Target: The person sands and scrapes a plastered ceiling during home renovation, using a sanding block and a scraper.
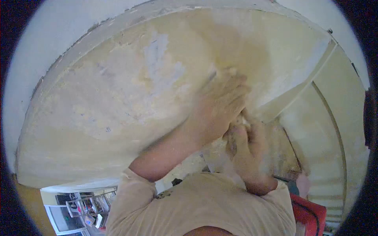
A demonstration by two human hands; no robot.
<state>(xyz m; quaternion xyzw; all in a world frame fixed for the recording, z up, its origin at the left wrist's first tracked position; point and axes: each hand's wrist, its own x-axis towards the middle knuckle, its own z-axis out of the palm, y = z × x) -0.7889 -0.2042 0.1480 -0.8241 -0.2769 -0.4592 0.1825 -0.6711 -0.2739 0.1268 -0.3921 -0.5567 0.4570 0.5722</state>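
A large worn table (98, 98) with pale, stained patches fills the view. My left hand (220, 98) lies over its surface near the middle, fingers stretched out and somewhat blurred. Just below and to the right, my right hand (246, 141) is closed, its fingers pinched around something small and pale beside the left hand. What it holds is too small and blurred to make out. The two hands are close together, nearly touching.
A raised pale edge (301, 92) runs diagonally at the right. Beyond it is a panel with a curved dark line. A red object (309, 214) stands at the lower right. Shelves with mixed items (88, 208) are at the lower left.
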